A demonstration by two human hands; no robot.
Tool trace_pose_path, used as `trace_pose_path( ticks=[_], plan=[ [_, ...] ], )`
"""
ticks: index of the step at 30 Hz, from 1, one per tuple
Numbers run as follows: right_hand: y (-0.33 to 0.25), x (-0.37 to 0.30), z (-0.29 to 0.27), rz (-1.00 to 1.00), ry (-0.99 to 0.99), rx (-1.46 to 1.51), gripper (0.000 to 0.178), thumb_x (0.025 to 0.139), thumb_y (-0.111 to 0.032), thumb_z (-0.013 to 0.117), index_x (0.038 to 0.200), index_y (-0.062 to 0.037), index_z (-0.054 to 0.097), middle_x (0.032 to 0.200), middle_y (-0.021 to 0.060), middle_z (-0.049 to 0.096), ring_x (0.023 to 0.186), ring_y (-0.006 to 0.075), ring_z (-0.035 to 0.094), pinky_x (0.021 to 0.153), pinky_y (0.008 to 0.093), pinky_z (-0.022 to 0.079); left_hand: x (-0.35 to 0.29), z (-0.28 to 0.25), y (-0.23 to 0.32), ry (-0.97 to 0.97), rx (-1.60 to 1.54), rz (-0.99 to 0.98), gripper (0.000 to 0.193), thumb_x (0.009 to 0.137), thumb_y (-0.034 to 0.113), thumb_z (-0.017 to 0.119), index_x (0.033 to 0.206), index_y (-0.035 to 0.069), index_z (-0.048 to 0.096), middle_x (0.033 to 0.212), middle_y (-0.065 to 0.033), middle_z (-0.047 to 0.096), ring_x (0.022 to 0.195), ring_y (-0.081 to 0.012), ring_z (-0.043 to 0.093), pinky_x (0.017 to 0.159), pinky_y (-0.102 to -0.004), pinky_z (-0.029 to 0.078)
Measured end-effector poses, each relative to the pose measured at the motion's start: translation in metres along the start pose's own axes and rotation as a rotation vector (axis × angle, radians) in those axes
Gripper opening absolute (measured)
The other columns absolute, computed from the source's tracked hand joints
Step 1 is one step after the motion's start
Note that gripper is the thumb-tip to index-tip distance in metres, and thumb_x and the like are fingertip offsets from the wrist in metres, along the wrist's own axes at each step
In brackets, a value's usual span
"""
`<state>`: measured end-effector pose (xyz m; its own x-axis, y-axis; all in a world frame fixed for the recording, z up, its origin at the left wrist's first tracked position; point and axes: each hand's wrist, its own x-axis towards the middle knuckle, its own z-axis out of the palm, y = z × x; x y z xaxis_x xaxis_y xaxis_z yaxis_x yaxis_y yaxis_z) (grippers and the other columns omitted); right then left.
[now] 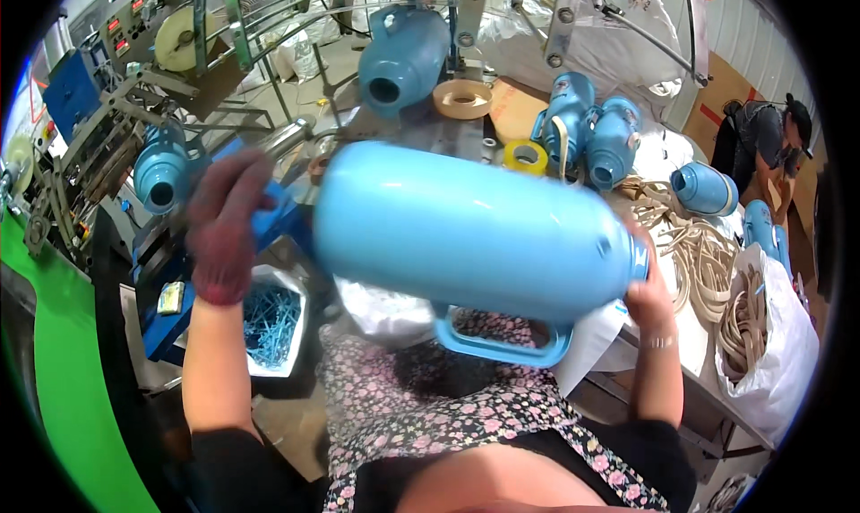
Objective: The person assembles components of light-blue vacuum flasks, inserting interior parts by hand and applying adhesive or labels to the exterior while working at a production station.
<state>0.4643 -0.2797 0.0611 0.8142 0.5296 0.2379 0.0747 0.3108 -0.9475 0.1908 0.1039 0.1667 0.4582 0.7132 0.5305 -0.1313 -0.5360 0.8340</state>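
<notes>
A large light-blue thermos flask shell point(466, 231) lies sideways in front of my chest, its side handle point(502, 343) hanging toward me. My right hand point(652, 289), bare, is closed round the narrow neck end at the right. My left hand point(228, 231) wears a dark red glove and is raised left of the shell's wide end, apart from it. Its fingers are stretched out, somewhat blurred by motion, and I see nothing in them.
Blue flask shells stand at the back point(405, 60), at the right point(614, 141) and on the left machine point(161, 168). Tape rolls point(525, 157) and beige strap coils point(699, 262) lie on the table. A bin point(300, 334) holds blue scraps. Another person point(761, 141) bends at far right.
</notes>
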Motion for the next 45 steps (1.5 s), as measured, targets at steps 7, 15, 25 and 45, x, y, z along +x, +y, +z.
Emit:
trace_pose_path(
  ticks=[7,15,25,45],
  plan=[
    [0.079,-0.095,-0.065,0.406,0.095,0.332,0.081,0.075,-0.034,0.07,0.142,-0.0095,0.032,0.13,0.0126,0.052,0.11,0.0304,0.058,0.088,0.0474,0.053,0.146,0.173,-0.09,-0.212,0.081,-0.394,0.056,0.078,0.051,0.066,0.106,0.002,0.065,0.093,-0.0131,0.067,0.08,-0.0244,0.063,0.069,-0.034,0.049],
    [0.043,-0.052,-0.077,0.373,0.082,0.248,0.074,0.077,-0.031,0.067,0.143,-0.0182,0.034,0.13,0.0065,0.053,0.106,0.0277,0.06,0.08,0.0449,0.054,-0.025,0.023,-0.014,-0.215,0.529,0.04,0.036,0.084,0.031,0.06,0.107,0.003,0.066,0.097,-0.0121,0.068,0.089,-0.0273,0.063,0.076,-0.0375,0.048],
    [0.076,0.071,0.262,0.64,-0.209,0.847,0.047,0.091,-0.028,0.063,0.127,-0.0034,0.046,0.123,0.0132,0.054,0.109,0.0249,0.056,0.095,0.0456,0.049,-0.15,-0.145,0.032,-0.326,0.883,0.054,0.029,0.07,0.009,0.068,0.099,0.002,0.066,0.096,-0.0133,0.066,0.089,-0.0246,0.063,0.079,-0.0377,0.049],
    [0.16,0.065,0.059,0.13,-0.297,-0.769,0.045,0.08,-0.036,0.069,0.11,-0.0032,0.067,0.11,0.0166,0.067,0.106,0.0273,0.061,0.094,0.0364,0.047,-0.086,-0.05,-0.045,-0.322,0.425,0.08,0.031,0.079,0.022,0.073,0.099,0.0,0.063,0.095,-0.0122,0.066,0.083,-0.0216,0.061,0.073,-0.0327,0.05]
  ],
)
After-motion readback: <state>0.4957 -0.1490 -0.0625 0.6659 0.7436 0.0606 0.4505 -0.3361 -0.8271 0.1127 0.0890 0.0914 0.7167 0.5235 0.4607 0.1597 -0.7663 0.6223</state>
